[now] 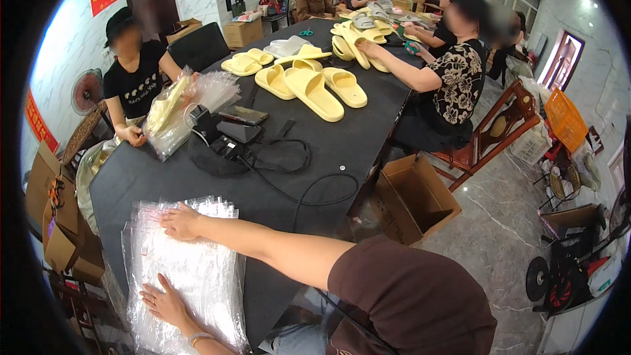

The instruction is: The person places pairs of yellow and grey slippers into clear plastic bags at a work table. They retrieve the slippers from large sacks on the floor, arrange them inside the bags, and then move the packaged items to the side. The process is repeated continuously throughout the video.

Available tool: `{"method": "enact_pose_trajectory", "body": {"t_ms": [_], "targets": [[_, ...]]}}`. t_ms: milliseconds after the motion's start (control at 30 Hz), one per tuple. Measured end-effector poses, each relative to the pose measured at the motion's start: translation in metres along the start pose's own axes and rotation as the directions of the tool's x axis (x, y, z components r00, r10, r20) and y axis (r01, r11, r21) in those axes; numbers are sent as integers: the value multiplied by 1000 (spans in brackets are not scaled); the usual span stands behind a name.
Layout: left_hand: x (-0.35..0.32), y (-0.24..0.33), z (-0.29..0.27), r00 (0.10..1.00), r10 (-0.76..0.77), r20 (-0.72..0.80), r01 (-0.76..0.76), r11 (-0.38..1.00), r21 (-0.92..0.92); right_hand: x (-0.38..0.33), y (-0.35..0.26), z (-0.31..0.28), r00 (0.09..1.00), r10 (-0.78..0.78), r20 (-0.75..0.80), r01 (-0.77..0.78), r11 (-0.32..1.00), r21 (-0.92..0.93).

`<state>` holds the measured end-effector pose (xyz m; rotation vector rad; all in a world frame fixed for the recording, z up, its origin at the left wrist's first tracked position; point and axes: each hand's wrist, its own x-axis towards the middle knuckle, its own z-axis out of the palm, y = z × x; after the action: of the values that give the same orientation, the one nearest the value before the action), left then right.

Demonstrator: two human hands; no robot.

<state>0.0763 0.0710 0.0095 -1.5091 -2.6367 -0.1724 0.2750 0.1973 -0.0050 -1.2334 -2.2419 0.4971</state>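
A stack of clear plastic bags (210, 276) lies at the near left of the dark table (263, 184). My left hand (165, 302) rests flat on the lower part of the stack, fingers spread. Farther up, my right hand (182, 222) presses on the bags near their top edge with its fingers stretched out. Neither hand grips anything. Beyond the stack, black cables (299, 200) and a phone (243, 115) lie on the table.
Yellow slippers (315, 92) are grouped farther along the table. Across at the left, a person (135, 66) holds a bagged yellow slipper (167, 112). More people work at the right and far end. An open cardboard box (417, 197) stands on the floor beside a wooden chair (493, 131).
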Motion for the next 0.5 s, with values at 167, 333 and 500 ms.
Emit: {"method": "enact_pose_trajectory", "body": {"t_ms": [167,333,500], "targets": [[16,-9,14,999,34,-4,-34,995,-94,-7,-3,-17,996,40,85,-34,997,-68],[-2,1,-5,1000,13,28,-13,1000,-11,15,-14,-22,958,104,267,-57,982,-178],[-4,-5,-5,999,-4,36,4,1000,-22,71,-105,6,997,71,-5,-53,695,-717]]}}
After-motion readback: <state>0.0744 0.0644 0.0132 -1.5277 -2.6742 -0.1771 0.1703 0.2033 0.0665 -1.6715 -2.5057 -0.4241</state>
